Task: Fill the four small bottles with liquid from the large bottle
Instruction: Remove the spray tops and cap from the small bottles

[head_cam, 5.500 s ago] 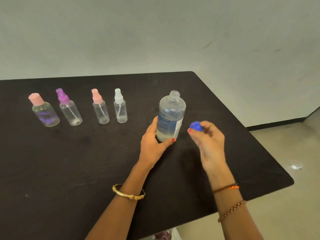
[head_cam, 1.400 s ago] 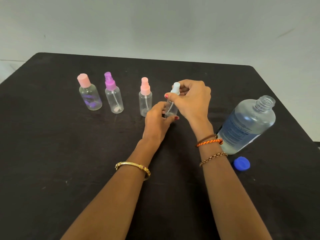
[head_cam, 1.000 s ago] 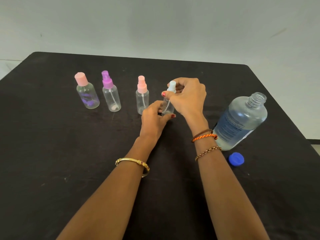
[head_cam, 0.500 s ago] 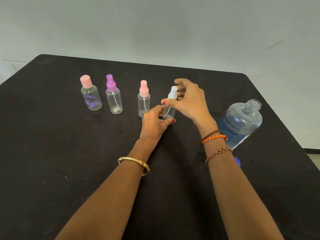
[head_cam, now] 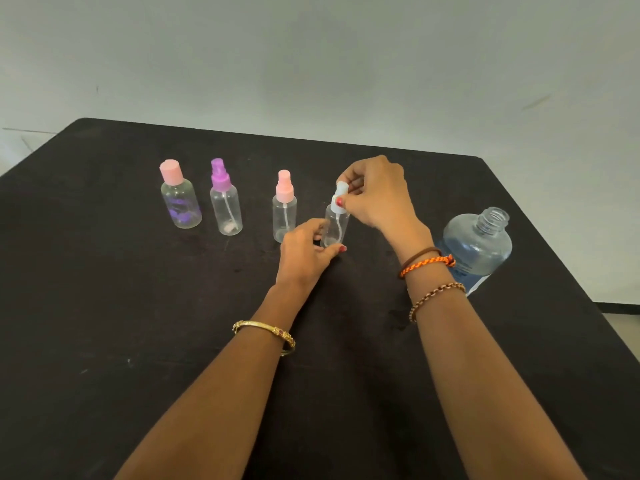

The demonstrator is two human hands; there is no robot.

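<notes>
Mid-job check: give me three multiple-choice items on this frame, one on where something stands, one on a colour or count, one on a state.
1. Where does the large bottle stand?
A. left of the row
B. right of the right hand
C. between two small bottles

2. How many small bottles carry a pink top?
A. one
B. two
C. four

3. What state is the large bottle's neck in?
A. capped
B. uncapped
C. blocked by a funnel

Answers: 1 B, it sits beyond the right wrist near the table edge. 2 B, the round bottle and the third bottle have pink tops. 3 B, its bare threaded neck shows.
</notes>
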